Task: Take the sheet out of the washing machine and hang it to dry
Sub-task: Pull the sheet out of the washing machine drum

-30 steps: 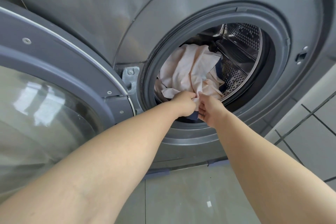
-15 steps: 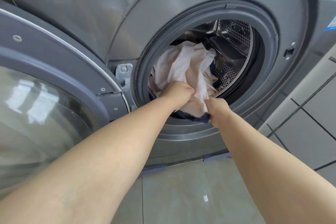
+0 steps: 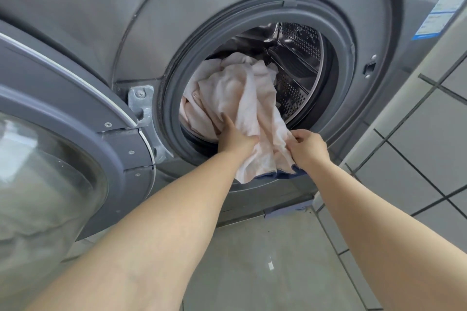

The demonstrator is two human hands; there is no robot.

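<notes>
Pale pink sheet (image 3: 242, 113) w/ navy hem hangs partly out over the door seal (image 3: 177, 98), rest bunched in the steel drum (image 3: 298, 63). R hand (image 3: 307, 148) pinches a fold near the hem; L hand (image 3: 235, 137) curls fingers round the cloth just beside it. Best pull hand over hand, low & straight out, so nothing snags on the seal. Long axis runs from drum toward the person, hem end nearest. Washing machine door (image 3: 83, 118) open at left.

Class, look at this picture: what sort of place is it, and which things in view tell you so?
Probably a home laundry area: a front-loading washing machine with its door open, a tiled floor and a tiled wall.
</notes>
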